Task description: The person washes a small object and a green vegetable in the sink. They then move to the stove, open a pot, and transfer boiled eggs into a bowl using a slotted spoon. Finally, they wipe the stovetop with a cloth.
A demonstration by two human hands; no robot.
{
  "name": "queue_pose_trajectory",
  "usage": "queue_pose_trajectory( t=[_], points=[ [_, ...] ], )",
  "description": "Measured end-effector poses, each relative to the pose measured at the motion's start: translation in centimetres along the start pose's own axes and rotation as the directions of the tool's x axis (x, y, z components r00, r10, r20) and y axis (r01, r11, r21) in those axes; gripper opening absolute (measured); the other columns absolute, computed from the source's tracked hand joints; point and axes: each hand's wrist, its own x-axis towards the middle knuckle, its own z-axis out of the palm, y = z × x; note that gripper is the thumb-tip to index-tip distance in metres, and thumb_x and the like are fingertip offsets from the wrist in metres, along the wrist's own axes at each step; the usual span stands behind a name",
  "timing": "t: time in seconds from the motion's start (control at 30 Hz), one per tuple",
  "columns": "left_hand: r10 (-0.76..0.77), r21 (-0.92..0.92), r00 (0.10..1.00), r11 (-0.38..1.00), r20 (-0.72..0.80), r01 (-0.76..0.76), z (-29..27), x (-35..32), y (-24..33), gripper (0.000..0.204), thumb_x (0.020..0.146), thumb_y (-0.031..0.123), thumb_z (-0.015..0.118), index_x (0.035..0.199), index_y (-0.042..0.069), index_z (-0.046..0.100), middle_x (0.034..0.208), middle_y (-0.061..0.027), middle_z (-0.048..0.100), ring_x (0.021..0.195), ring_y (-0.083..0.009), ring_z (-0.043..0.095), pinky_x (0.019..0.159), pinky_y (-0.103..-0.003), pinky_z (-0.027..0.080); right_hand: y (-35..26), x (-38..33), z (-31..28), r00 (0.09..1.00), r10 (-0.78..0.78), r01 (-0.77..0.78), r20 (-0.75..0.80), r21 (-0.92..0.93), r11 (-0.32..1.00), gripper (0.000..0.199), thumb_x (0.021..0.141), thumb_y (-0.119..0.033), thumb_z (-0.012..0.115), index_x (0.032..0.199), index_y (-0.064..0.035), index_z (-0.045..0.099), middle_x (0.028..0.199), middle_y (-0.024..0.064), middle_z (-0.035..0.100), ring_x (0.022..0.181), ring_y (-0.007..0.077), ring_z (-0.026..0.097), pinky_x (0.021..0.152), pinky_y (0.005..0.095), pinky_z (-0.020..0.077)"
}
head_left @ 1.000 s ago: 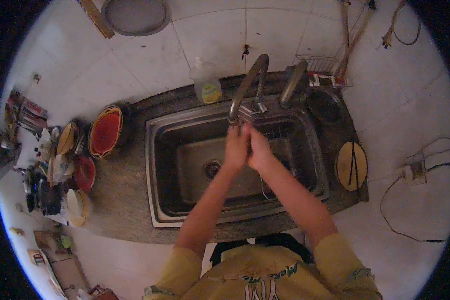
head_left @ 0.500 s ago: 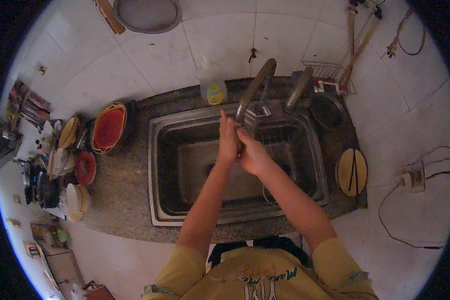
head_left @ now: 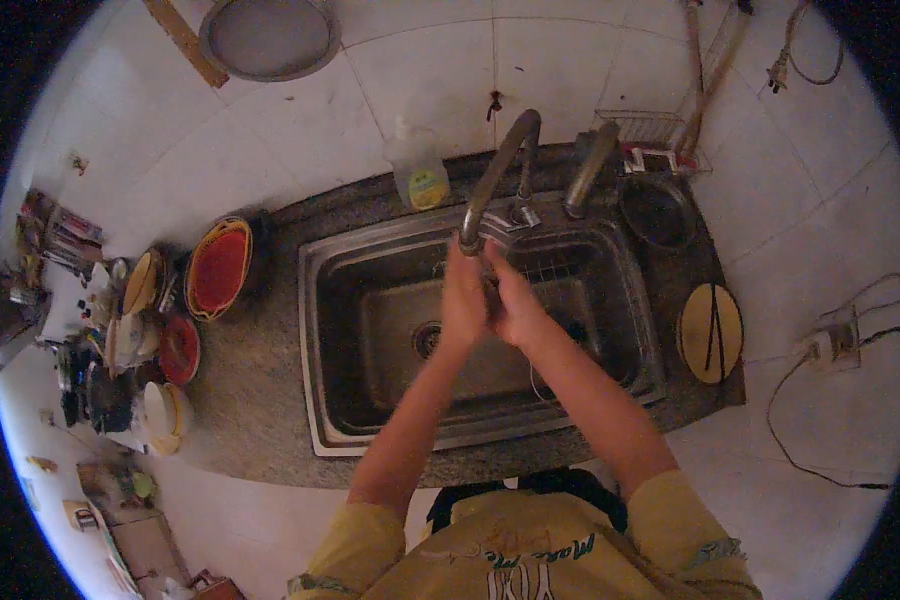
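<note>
Rubbing together under the tap (head_left: 495, 180), the left hand (head_left: 463, 300) and right hand (head_left: 515, 305) are pressing palm to palm over the sink (head_left: 370, 400), gripping nothing. Judging by this, washing is underway; rinsing calls for turning both hands beneath the spout.

Tiled kitchen corner in dim, warm light
White wall tiles (head_left: 270, 150) are wrapping around a speckled stone counter (head_left: 255, 400); a wall socket (head_left: 832, 340) is sitting right of the counter.

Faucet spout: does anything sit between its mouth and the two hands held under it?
Nothing visible. The left hand and right hand are pressed together directly under the mouth of the faucet spout, over the sink. The dish soap bottle stands behind the sink, to the left of the spout.
</note>
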Motion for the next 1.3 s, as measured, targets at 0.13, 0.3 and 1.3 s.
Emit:
queue_pose_trajectory(
  t=[0.13, 0.3, 1.3],
  points=[
    [0.361, 0.452, 0.929, 0.817, 0.084, -0.359, 3.0, -3.9, 0.6, 0.049, 0.086, 0.024, 0.037, 0.125, -0.004, 0.026, 0.129, -0.0224, 0.028, 0.123, -0.0351, 0.02, 0.1, -0.035, 0.017, -1.5, 0.9, -3.3, 0.996, -0.073, 0.072, 0.052, 0.028, 0.997, 0.044, 0.084, -0.039, 0.043, 0.121, -0.0164, 0.039, 0.117, 0.0039, 0.044, 0.105, 0.0202, 0.043, 0.088, 0.0344, 0.0353],
    [-0.257, -0.031, 0.965, 0.966, 0.05, 0.258, 0.6, 2.9, 0.3, 0.051, 0.085, 0.021, 0.038, 0.127, -0.003, 0.023, 0.13, -0.023, 0.026, 0.123, -0.0334, 0.022, 0.099, -0.033, 0.021, 1.8, 1.0, -2.2, 1.0, -0.016, 0.016, 0.001, -0.042, 0.999, 0.045, 0.08, -0.039, 0.052, 0.118, -0.0172, 0.043, 0.113, 0.0003, 0.047, 0.1, 0.0168, 0.044, 0.084, 0.0336, 0.0363],
    [0.285, 0.484, 0.954, 0.824, 0.097, -0.296, 0.5, -0.5, -3.3, 0.043, 0.084, 0.017, 0.04, 0.121, -0.003, 0.034, 0.124, -0.0245, 0.034, 0.119, -0.0378, 0.026, 0.1, -0.037, 0.018, 0.4, 2.6, -2.8, 0.992, -0.083, 0.066, 0.099, 0.163, 0.984, 0.04, 0.078, -0.038, 0.054, 0.105, -0.0086, 0.051, 0.098, 0.0032, 0.056, 0.091, 0.0196, 0.051, 0.079, 0.0346, 0.0419]
  ],
)
